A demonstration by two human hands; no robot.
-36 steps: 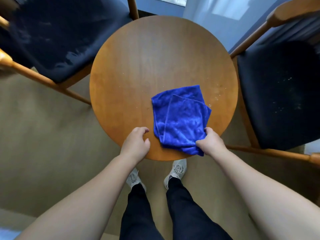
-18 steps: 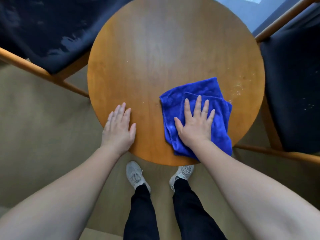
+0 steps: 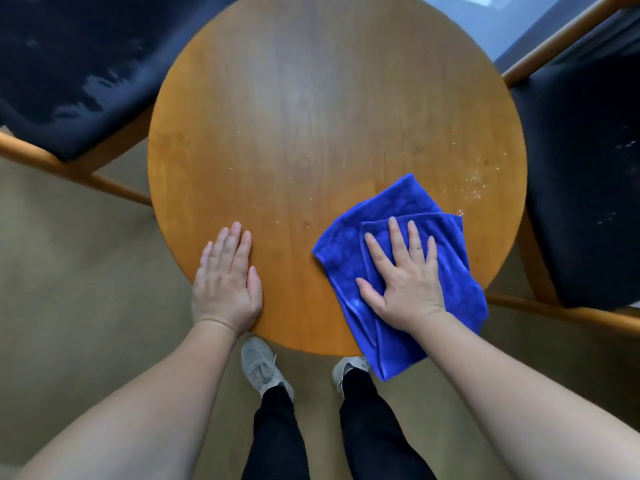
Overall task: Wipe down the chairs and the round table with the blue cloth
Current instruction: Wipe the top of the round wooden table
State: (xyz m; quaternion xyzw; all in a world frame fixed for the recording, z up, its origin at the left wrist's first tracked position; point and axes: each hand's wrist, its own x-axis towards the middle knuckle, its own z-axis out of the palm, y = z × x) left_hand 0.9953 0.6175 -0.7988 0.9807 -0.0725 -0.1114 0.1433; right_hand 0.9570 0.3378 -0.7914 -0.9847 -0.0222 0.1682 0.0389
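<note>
head view | looks steeply down, close over round table (image 3: pixel 311 116) | single view

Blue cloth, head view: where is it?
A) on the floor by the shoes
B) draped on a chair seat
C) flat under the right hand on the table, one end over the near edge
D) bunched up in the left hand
C: the right hand lies flat on the blue cloth, which overhangs the near edge of the round table; the left hand rests on bare wood.

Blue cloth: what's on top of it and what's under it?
The right hand lies flat on the blue cloth, fingers spread. Beneath is the round table, one cloth corner hanging past its edge. The tabletop it covers cannot be seen.
</note>
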